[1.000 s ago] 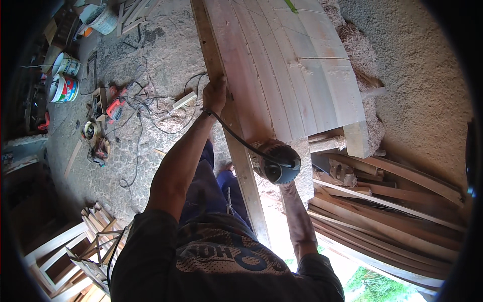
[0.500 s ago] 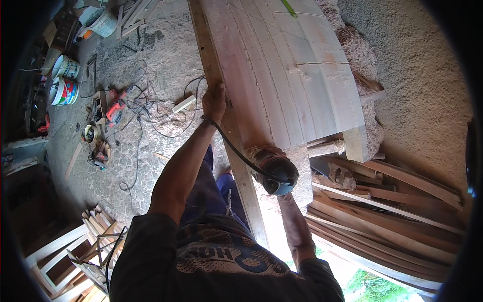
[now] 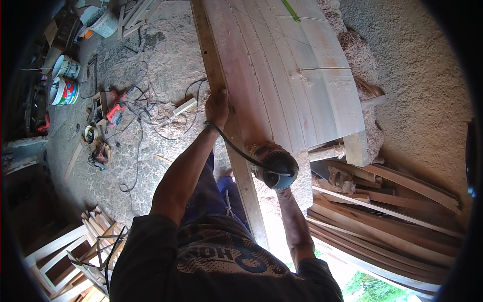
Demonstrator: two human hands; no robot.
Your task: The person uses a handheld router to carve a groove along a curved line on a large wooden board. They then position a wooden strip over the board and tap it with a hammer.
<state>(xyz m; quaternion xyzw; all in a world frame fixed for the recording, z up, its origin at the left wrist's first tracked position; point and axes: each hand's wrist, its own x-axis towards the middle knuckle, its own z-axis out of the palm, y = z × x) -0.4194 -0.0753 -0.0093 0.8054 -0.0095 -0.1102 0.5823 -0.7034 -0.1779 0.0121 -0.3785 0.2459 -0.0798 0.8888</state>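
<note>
A corded power tool with a round dark motor housing (image 3: 279,170) rests on the near end of a board panel (image 3: 282,95) made of several joined planks. Behind the tool, my right hand (image 3: 284,192) is closed on it, its fingers mostly hidden by the housing. The tool's working end and exact kind cannot be made out. My left hand (image 3: 217,107) grips a long wooden beam (image 3: 212,55) along the panel's left edge. From the tool, a black cord (image 3: 232,145) arcs across to my left wrist. A green strip (image 3: 290,10) lies at the panel's far end.
Pale shavings (image 3: 359,58) heap along the panel's right side, by a rough wall (image 3: 407,75). Stacked timber (image 3: 377,236) and a handsaw (image 3: 342,177) lie at the right. Tangled cords (image 3: 151,110), a red power tool (image 3: 116,111) and buckets (image 3: 64,91) stand on the left floor.
The panel and beam sit slightly lower in the picture now. Both hands keep their grips, and the tool stays at nearly the same spot on the panel's near end.
</note>
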